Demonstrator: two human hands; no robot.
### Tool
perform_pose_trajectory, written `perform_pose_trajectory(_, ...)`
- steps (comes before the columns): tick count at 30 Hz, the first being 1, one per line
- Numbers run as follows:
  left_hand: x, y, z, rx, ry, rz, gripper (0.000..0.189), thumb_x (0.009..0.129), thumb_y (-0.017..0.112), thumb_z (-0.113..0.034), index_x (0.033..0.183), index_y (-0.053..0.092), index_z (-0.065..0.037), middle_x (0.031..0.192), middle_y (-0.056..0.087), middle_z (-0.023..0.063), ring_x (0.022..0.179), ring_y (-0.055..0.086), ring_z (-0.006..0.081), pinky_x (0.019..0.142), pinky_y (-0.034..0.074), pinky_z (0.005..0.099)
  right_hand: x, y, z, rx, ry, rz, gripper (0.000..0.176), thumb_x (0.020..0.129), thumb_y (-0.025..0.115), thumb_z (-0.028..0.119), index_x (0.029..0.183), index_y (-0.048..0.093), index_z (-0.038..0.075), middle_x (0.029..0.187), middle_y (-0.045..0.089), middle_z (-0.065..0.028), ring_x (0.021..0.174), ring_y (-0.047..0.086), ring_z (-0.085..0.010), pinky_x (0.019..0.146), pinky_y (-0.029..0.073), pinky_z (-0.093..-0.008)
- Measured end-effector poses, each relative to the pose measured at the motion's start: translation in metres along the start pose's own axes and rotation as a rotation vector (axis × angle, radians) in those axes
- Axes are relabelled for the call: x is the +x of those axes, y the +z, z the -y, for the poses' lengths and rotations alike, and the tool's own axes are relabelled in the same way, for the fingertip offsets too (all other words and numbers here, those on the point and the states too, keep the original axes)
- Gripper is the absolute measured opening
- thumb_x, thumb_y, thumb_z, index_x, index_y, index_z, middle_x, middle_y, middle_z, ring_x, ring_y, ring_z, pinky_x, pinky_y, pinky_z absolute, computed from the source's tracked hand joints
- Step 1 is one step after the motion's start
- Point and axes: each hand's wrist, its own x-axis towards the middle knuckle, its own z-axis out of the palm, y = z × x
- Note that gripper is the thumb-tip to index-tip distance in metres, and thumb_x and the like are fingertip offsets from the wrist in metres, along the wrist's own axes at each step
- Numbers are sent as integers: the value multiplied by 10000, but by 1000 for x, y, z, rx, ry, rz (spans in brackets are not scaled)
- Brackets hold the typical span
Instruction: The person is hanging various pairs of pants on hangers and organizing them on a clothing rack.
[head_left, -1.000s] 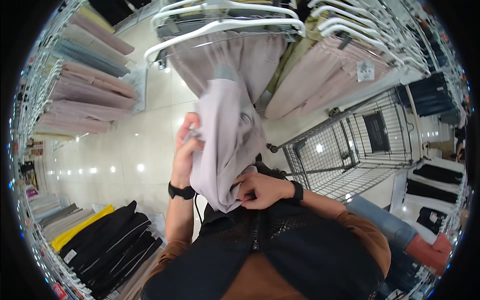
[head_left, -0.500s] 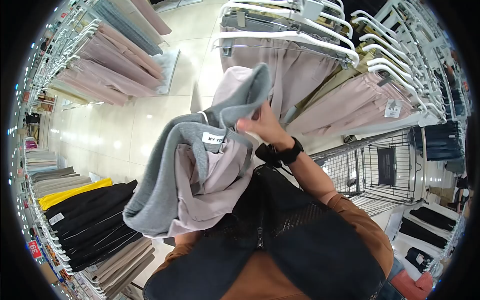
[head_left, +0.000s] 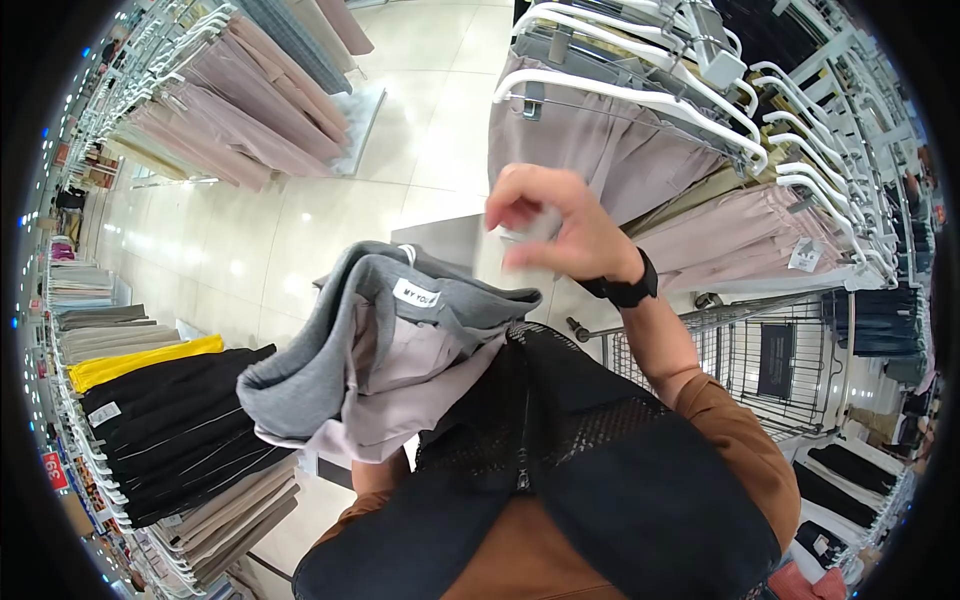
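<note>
A pair of mauve-pink pants [head_left: 400,400] with a wide grey waistband, white drawstring loop and white label is bunched in front of my chest. My left forearm [head_left: 385,470] reaches up beneath it and holds it up; the hand itself is hidden by the cloth. Above and to the right of the waistband, apart from it, my right hand [head_left: 555,225] is raised with fingers curved and thumb separated. It is slightly blurred, and I see nothing held in it. A black watch [head_left: 630,285] is on that wrist.
White hangers [head_left: 640,95] with mauve pants [head_left: 600,140] hang just beyond my right hand. A wire shopping cart [head_left: 730,360] stands to the right. Clothing racks with pink trousers [head_left: 240,110] and black trousers [head_left: 185,430] are on the left. Pale floor tiles [head_left: 250,240] lie between.
My right hand has let go of the grey waistband and moved up and right. The waistband's right side has dropped. The view has shifted slightly.
</note>
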Motion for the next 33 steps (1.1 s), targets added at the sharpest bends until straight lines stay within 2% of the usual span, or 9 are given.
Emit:
perform_pose_trajectory(8, 13, -22, -16, -40, 55, -65, 1139, 693, 516, -760, 1427, 192, 48, 1388, 351, 278, 1303, 359, 379, 1063, 301, 493, -16, 68, -42, 198, 114, 139, 193, 819, 697, 165, 923, 632, 16, 773, 589, -118, 670, 544, -247, 625, 444, -299)
perform_pose_trajectory(16, 44, -26, -15, -52, 46, -94, 1216, 647, 511, -830, 1424, 196, 51, 1381, 352, 290, 1303, 353, 385, 1060, 295, 491, 53, -21, 29, -561, -220, -235, 149, 773, 704, 136, 731, 602, 35, 580, 484, -134, 513, 473, -318, 472, 378, -348)
perform_pose_trajectory(21, 40, -18, -12, -72, 33, -55, 1255, 625, 508, -865, 1422, 198, 52, 1377, 352, 296, 1303, 350, 389, 1058, 292, 490, 92, -28, 63, -596, -316, -335, 112, 751, 702, 96, 720, 622, 24, 558, 516, -104, 487, 496, -260, 459, 387, -312)
perform_pose_trajectory(23, 32, -11, -6, -399, 176, 202, 1199, 721, 543, -766, 1451, 33, 37, 1395, 357, 239, 1322, 324, 397, 1085, 263, 546, 97, -23, 66, -673, -296, -393, 112, 755, 700, 66, 694, 632, 1, 514, 500, -64, 431, 452, -167, 432, 359, -264)
perform_pose_trajectory(26, 23, -2, 12, 242, 102, 80, 1171, 614, 779, -613, 1421, 196, 5, 1390, 353, 262, 1291, 386, 360, 1080, 292, 473, 91, -18, 65, -679, -191, -518, 152, 768, 694, 67, 665, 609, -4, 503, 474, -56, 427, 428, -140, 428, 339, -254)
perform_pose_trajectory(28, 27, -15, 51, 398, 203, 277, 1023, 637, 861, -243, 1402, 231, 12, 1364, 404, 237, 1264, 437, 323, 1069, 327, 426, 85, -18, 58, -643, -171, -559, 182, 783, 686, 68, 650, 589, -10, 499, 457, -48, 431, 403, -106, 424, 317, -246)
perform_pose_trajectory(30, 34, -4, 71, 423, 210, 201, 641, 762, 714, -5, 1313, 389, 35, 1196, 558, 191, 1104, 568, 257, 973, 423, 336, 78, -17, 56, -673, -2, -605, 201, 755, 653, 140, 633, 547, 21, 537, 497, -156, 507, 505, -363, 449, 386, -363)
perform_pose_trajectory(32, 43, -12, 91, 611, 175, 162, 417, 805, 676, 1, 1185, 509, 43, 1057, 607, 143, 913, 610, 175, 825, 474, 278, 69, -19, 50, -652, 57, -643, 218, 764, 654, 142, 630, 540, 14, 537, 499, -155, 494, 493, -359, 447, 382, -357)
perform_pose_trajectory(33, 48, -14, 99, 630, 213, 148, 330, 822, 661, -6, 1124, 536, 43, 984, 613, 116, 844, 594, 141, 768, 469, 257, 63, -22, 49, -652, 92, -655, 199, 781, 667, 107, 653, 560, -3, 523, 485, -101, 480, 454, -216, 443, 351, -300)
